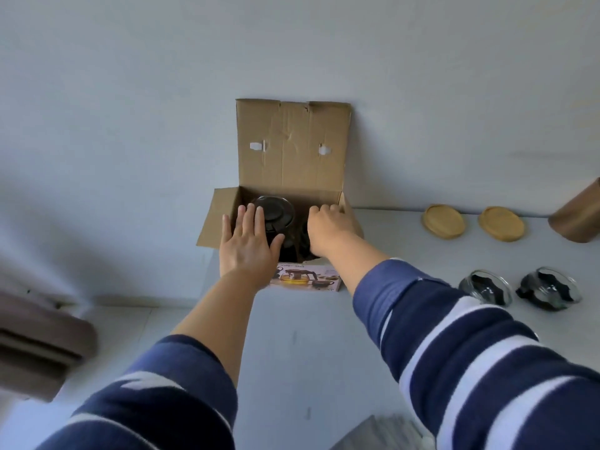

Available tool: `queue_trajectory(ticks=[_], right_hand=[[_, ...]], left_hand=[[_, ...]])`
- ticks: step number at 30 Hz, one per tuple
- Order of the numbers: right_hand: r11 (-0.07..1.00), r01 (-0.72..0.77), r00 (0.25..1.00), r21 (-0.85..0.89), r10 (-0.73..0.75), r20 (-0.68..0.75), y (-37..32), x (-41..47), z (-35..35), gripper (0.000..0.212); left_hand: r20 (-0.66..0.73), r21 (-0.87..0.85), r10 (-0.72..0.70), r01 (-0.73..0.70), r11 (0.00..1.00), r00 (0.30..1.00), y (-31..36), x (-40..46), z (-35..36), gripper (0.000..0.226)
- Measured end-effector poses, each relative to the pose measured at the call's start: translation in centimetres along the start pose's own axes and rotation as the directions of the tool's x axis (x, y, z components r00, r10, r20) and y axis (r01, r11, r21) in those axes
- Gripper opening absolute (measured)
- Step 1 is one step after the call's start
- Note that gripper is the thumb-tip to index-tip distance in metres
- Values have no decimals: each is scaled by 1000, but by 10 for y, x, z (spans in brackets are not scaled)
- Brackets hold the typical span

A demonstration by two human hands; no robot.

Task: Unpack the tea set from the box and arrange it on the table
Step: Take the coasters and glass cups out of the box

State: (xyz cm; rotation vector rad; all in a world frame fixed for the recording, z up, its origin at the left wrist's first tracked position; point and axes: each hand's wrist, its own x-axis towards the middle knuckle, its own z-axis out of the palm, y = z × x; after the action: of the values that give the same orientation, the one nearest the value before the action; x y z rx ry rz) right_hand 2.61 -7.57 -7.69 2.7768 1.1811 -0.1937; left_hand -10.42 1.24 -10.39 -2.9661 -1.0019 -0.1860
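Note:
An open cardboard box [292, 151] stands at the back of the white table [308, 352], its lid flap leaning on the wall. Inside sits a dark glass teapot [276, 209] with a black lid. My left hand [248, 245] is flat and spread over the box's front left edge, just in front of the teapot. My right hand [328, 222] reaches into the right side of the box with curled fingers; what they touch is hidden. Two glass cups [487, 287] [548, 289] with dark insides lie on the table to the right. Two round wooden saucers [444, 221] [501, 223] sit behind them.
A brown cylinder [578, 216] stands at the far right by the wall. A brown cushioned seat [39, 345] is at the left, below table level. The box's printed front panel [308, 279] faces me. A grey object [383, 433] pokes in at the bottom edge.

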Motion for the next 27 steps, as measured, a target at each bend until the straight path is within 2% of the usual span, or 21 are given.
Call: queue_trajectory(ticks=[5, 14, 19, 27], right_hand=[[990, -114, 993, -85, 116, 17, -9, 21, 16, 63], [985, -141, 984, -96, 130, -120, -10, 28, 24, 65], [995, -76, 981, -70, 62, -186, -7, 12, 10, 82], [986, 63, 922, 156, 2, -387, 16, -8, -11, 86]], left_hand=[[-5, 5, 10, -10, 1000, 1000, -2, 1, 2, 69], [-6, 9, 6, -6, 1000, 1000, -1, 2, 4, 68], [11, 30, 6, -7, 1000, 1000, 0, 2, 2, 68], [36, 24, 5, -6, 1000, 999, 0, 3, -1, 68]])
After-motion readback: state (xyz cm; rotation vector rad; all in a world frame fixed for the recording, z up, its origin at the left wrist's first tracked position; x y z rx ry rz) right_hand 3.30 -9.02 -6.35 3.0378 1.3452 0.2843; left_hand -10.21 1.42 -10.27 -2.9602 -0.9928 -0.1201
